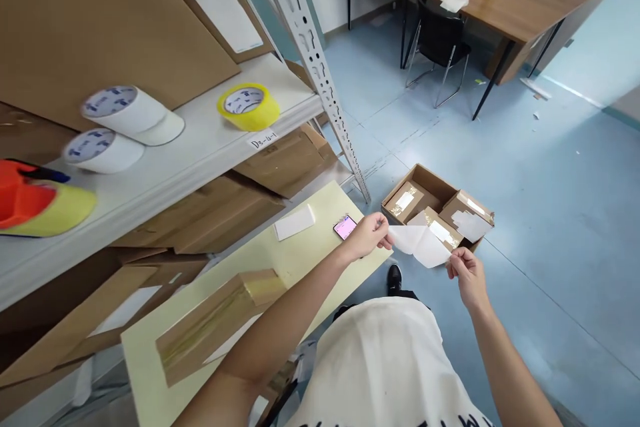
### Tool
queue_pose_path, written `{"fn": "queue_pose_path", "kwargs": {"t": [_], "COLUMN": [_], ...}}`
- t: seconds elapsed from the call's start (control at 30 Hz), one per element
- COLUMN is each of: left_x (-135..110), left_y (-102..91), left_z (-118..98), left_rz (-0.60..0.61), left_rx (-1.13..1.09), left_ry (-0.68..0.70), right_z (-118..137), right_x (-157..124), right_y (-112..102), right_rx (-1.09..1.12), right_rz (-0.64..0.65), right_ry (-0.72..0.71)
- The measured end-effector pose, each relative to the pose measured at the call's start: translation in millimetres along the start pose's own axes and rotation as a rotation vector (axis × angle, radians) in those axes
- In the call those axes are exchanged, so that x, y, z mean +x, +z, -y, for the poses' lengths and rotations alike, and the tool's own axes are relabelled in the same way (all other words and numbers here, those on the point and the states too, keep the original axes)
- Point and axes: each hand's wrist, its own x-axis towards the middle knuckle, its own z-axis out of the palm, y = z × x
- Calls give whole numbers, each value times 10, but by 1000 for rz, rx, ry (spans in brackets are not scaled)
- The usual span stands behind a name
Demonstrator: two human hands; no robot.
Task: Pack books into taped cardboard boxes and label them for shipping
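**A:** What do the hands have hold of?

**B:** Both pinch one thin white paper sheet (423, 245). The left hand (367, 235) grips its left end between thumb and fingertips, with the other fingers curled in. The right hand (465, 273) nips the lower right corner the same way. The sheet sags and folds between them.

**A:** Where is it?

**B:** It is in the air, just past the far right corner of the pale yellow worktop (300, 260). Beyond it an open brown cardboard carton (425, 177) stands on the blue floor (550, 213), with smaller taped boxes inside.

**A:** And on the worktop?

**B:** A small phone with a pink screen (345, 227) lies at the far right corner, just beside the left hand. A white rectangular card (295, 222) lies near the far edge. A long brown cardboard box wrapped in clear tape (220, 323) sits towards the middle.

**A:** The shelf?

**B:** The white metal shelf (210, 140) to the left carries a yellow tape roll (249, 105) near its right end and two white tape rolls (130, 113) further left, touching each other.
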Motion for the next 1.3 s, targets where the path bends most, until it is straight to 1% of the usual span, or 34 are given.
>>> {"fn": "queue_pose_path", "kwargs": {"t": [0.07,0.1,0.17,0.2,0.27,0.33,0.37,0.43,0.47,0.5,0.57,0.63,0.67,0.73,0.8,0.87,0.93,1.0,1.07,1.13,1.23,1.3], "left_x": [-46,-92,-229,-323,-565,-874,-1051,-1442,-1655,-1879,-2352,-2837,-3076,-3526,-3924,-4258,-4519,-4696,-4777,-4761,-4615,-4513], "left_y": [-6,-30,-115,-174,-316,-487,-584,-808,-932,-1062,-1326,-1583,-1707,-1956,-2221,-2521,-2868,-3254,-3661,-4057,-4558,-4785], "left_z": [-12,-10,5,16,52,119,169,314,411,524,795,1115,1287,1643,1996,2328,2615,2840,2984,3044,3011,2959], "left_rz": [-56,-107,-260,-342,-479,-534,-547,-609,-674,-765,-979,-1166,-1230,-1306,-1351,-1410,-1502,-1613,-1710,-1749,-1713,-1671], "left_rx": [-23,-21,15,38,53,-16,-76,-181,-205,-206,-158,-143,-167,-260,-342,-356,-303,-246,-246,-281,-338,-384], "left_ry": [37,77,195,258,361,393,382,330,302,280,236,181,146,67,-2,-56,-111,-174,-209,-203,-160,-118], "right_z": [23,37,71,91,138,196,229,301,334,361,384,344,300,169,4,-159,-291,-375,-417,-436,-465,-493], "right_x": [19,33,71,94,146,197,215,198,149,64,-206,-572,-772,-1164,-1514,-1797,-2006,-2150,-2249,-2334,-2469,-2558], "right_y": [22,41,97,137,260,476,632,1052,1308,1583,2151,2685,2926,3355,3716,4012,4230,4354,4376,4316,4172,4103], "right_rx": [50,72,114,131,148,137,118,46,-4,-55,-132,-172,-184,-211,-236,-257,-252,-223,-209,-236,-287,-299], "right_rz": [-15,-6,66,132,313,547,676,888,965,1023,1108,1193,1229,1282,1295,1246,1137,1002,889,827,778,748], "right_ry": [-56,-86,-130,-141,-147,-146,-142,-131,-123,-112,-82,-49,-42,-53,-87,-129,-155,-159,-163,-174,-190,-199]}}
